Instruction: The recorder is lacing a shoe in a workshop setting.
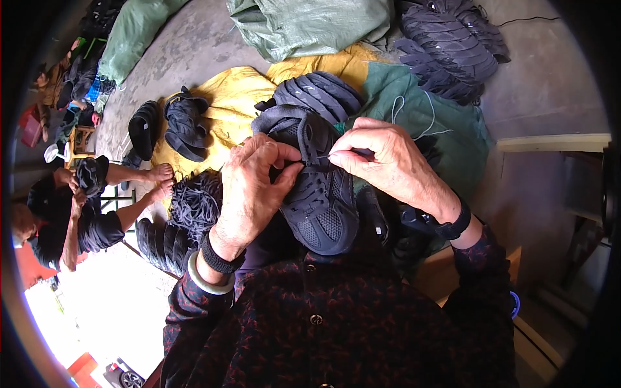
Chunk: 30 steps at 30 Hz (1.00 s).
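A black sneaker (321,220) rests in front of my body, toe toward me, its mesh toe and laced front facing up. My left hand (255,184) is closed at the sneaker's left side, thumb and forefinger pinching by the eyelets near the tongue; the exact spot between the fingertips is hidden. On the opposite side, my right hand (385,158) pinches a dark shoelace (323,158) between thumb and forefinger, just right of the upper eyelets. The lower part of the lacing (310,197) crosses the sneaker's front.
A bundle of black laces (196,200) lies left of my left hand. Black shoe parts (317,97) are stacked on a yellow sheet (223,97), with more piled (449,48) at the back right. A green sheet (394,90) carries white cord. Another person (71,213) sits at left handling a dark shoe.
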Motion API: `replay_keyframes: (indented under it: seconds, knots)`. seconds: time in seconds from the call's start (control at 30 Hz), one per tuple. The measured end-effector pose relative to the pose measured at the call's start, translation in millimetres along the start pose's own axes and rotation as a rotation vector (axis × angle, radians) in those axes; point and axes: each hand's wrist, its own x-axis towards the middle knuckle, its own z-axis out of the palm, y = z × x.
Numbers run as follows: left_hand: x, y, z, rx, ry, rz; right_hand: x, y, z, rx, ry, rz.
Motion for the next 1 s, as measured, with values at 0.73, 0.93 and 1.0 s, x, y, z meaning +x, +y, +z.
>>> replay_keyframes:
  seconds: [0.73,0.93,1.0]
  knots:
    - [-4,-12,13,-0.110,0.068,0.041,4,-1,22,-0.092,0.029,-0.074]
    - [-6,-10,14,-0.023,0.057,0.027,9,-7,26,-0.197,0.053,-0.169]
    - [-7,-10,15,-0.024,0.067,0.032,11,-5,25,-0.178,-0.006,-0.096]
